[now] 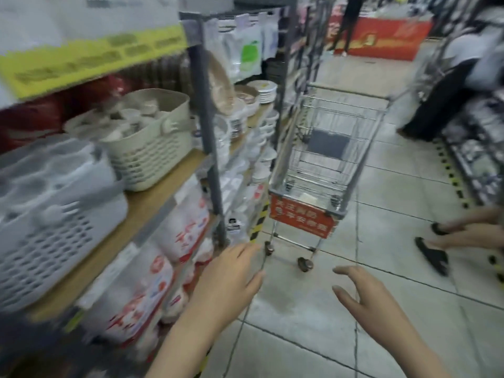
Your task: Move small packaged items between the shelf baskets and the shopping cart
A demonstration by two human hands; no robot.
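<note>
A small wire shopping cart [351, 137] with a red sign on its near end stands in the aisle ahead of me. One small white packet [307, 198] lies on its floor. On the shelf to my left sit a beige basket [152, 154] full of small packaged items and a grey basket [54, 219] nearer to me. My left hand [231, 279] hovers low beside the shelf, fingers relaxed and holding nothing. My right hand [365, 298] is out over the floor tiles, fingers loosely spread and empty. Both hands are short of the cart.
The shelf unit [207, 126] carries bowls, plates and red-and-white bags below. Another person's feet in black shoes [433, 255] and hands are at the right. More shelving lines the right side. A red display stand [381, 39] is far down the aisle.
</note>
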